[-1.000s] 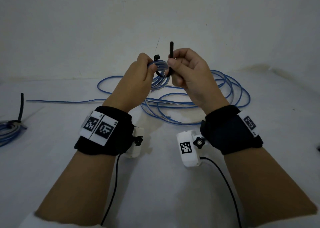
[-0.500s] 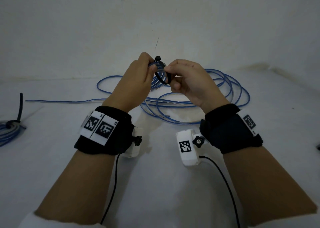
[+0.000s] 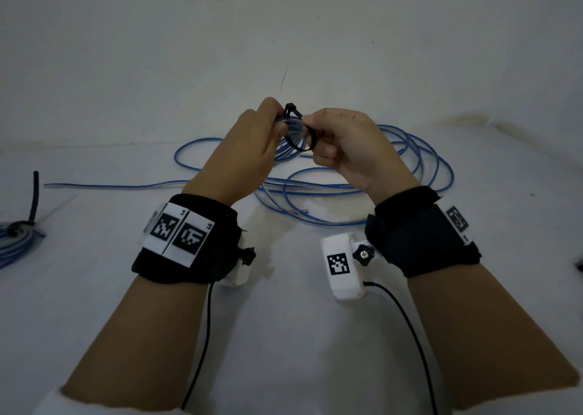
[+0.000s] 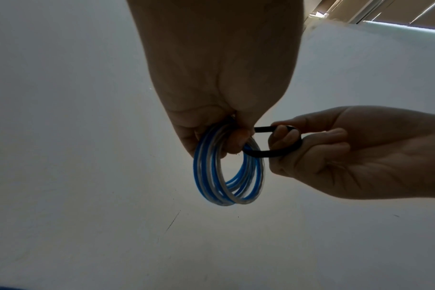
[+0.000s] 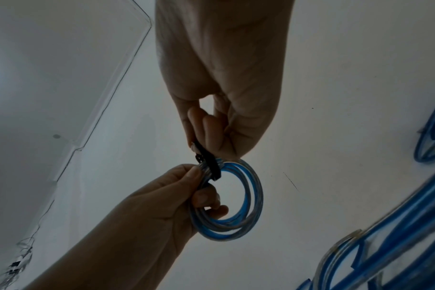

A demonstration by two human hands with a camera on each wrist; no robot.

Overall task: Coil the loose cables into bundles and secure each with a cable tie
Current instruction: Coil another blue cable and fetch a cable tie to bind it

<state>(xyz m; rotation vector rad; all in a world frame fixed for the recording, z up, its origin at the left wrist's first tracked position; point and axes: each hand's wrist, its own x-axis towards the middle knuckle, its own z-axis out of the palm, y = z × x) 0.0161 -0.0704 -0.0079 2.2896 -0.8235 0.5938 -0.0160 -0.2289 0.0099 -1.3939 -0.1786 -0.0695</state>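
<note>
My left hand (image 3: 268, 124) holds up a small coil of blue and clear cable (image 4: 226, 176) by its top, thumb and fingers pinching the turns. A black cable tie (image 4: 273, 153) is looped round the coil (image 5: 246, 206), its head (image 3: 289, 107) sticking up above my left fingers. My right hand (image 3: 318, 127) pinches the tie's strap (image 5: 206, 157) beside the coil, with the loop bent round its finger. Both hands are raised above the white table (image 3: 284, 335).
A long loose blue cable (image 3: 410, 175) lies in wide loops behind my hands, one end (image 3: 110, 186) running left. A tied blue bundle (image 3: 15, 238) with a black tie tail sits at the left edge. A white wall stands behind.
The tie's tail stood upright in my right hand a second ago; now it is bent down into a loop and my right hand has closed in on the coil.
</note>
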